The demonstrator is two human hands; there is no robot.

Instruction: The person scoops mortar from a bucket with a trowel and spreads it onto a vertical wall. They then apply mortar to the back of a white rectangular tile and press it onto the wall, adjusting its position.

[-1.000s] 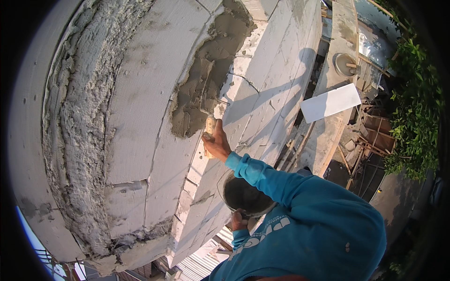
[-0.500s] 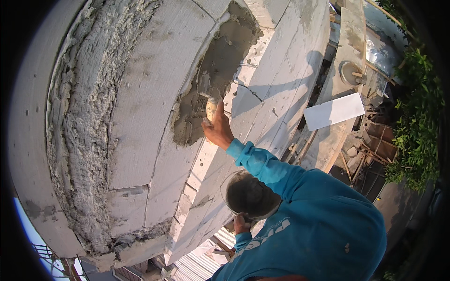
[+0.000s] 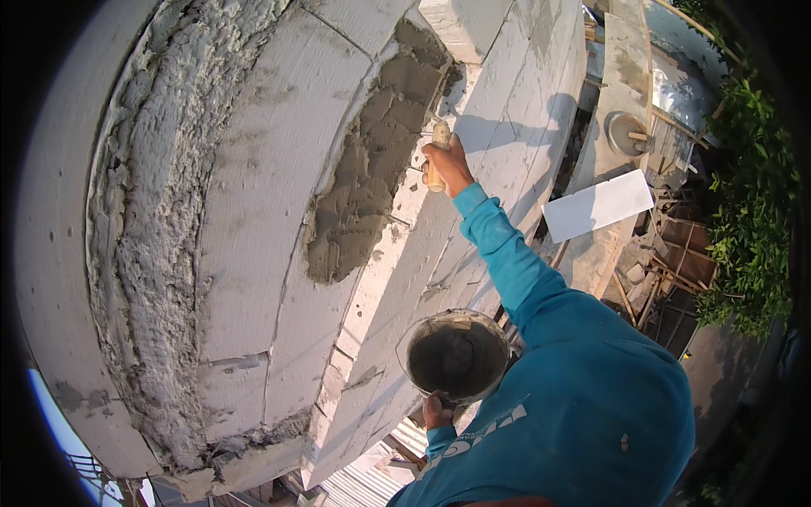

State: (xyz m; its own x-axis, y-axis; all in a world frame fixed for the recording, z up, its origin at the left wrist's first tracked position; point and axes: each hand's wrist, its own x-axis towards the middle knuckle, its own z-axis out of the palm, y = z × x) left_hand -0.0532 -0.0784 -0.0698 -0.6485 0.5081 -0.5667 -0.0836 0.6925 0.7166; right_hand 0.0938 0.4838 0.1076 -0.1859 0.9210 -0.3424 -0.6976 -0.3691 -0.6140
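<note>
- Here's the trowel [image 3: 439, 142], right beside the upper right side of the grey-brown mortar patch [image 3: 372, 160], its pale handle tilted; we can barely make out the blade.
- Our right hand [image 3: 452, 167] has its fingers wrapped firmly around that handle!
- And look at that patch, ridged and ragged-edged, spread along the pale block wall [image 3: 253, 211].
- Down below we've got the bucket [image 3: 500, 335], dark grey stuff [image 3: 456, 355] inside, just beside our blue top [image 3: 591, 397].
- Our left hand [image 3: 435, 411] grips its lower edge, some fingers hidden from us.
- Out right, a white board [image 3: 598, 206] lies across a plank [image 3: 623, 68], green leaves [image 3: 748, 237] beyond.
</note>
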